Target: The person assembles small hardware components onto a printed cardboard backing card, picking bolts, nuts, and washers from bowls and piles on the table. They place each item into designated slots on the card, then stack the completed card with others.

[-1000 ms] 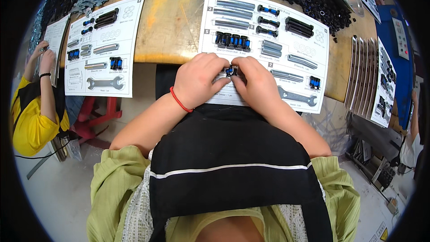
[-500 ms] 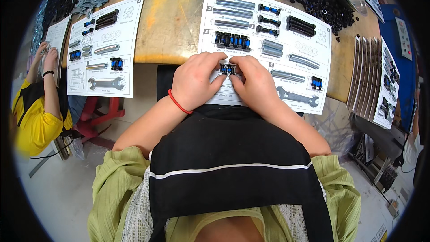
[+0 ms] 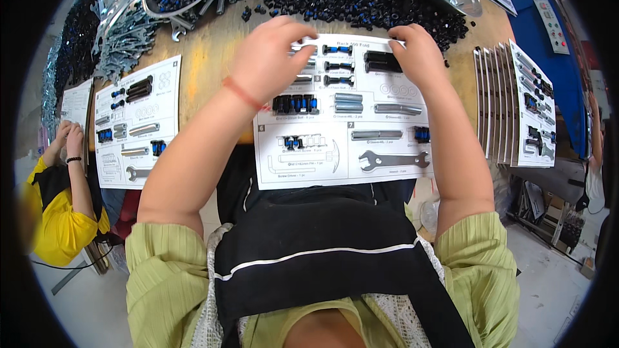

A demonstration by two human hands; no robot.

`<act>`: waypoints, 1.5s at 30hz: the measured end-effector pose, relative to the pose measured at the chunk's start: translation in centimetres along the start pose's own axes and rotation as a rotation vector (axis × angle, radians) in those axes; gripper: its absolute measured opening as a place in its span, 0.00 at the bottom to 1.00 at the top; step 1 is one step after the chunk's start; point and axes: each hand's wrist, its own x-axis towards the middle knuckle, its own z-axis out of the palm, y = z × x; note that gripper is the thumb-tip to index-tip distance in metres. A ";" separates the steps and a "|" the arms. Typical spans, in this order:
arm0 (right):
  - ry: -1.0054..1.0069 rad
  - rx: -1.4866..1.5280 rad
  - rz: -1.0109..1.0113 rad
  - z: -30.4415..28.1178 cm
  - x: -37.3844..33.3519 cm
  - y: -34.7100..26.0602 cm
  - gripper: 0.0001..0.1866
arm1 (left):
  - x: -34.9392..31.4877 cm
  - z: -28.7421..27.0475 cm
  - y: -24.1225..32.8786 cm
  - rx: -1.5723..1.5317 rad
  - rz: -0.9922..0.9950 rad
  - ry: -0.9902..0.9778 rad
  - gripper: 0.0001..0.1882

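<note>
A white printed sheet (image 3: pixel 332 181) lies at the table's front edge with hardware on its boxes. My left hand (image 3: pixel 274 51) is over its far left part, thumb and fingers apart, with nothing visible between them. My right hand (image 3: pixel 418 55) is at the far right corner, fingers bent and thumb apart, beside long black bolts (image 3: pixel 382 61). Small black-and-blue screws (image 3: pixel 293 144) sit in the lower left box. Above them stand short black-and-blue bolts (image 3: pixel 295 104). Metal sleeves (image 3: pixel 348 103) and a wrench (image 3: pixel 393 161) also show on the sheet.
Loose black-and-blue fasteners (image 3: pixel 361 6) are heaped beyond the sheet. A metal bowl (image 3: pixel 149 3) of bolts and piled wrenches (image 3: pixel 126 42) stand far left. Another sheet (image 3: pixel 171 100) lies left, near a co-worker in yellow (image 3: pixel 68 219). Several upright boards (image 3: pixel 496 106) stand right.
Both hands have left the small screws in the lower left box, parted, and moved to the sheet's far side. The view has shifted, showing more of the far table.
</note>
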 end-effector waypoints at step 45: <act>-0.106 -0.054 -0.366 0.7 3.6 5.7 0.09 | 10.6 8.3 2.3 0.172 -0.351 -0.405 0.16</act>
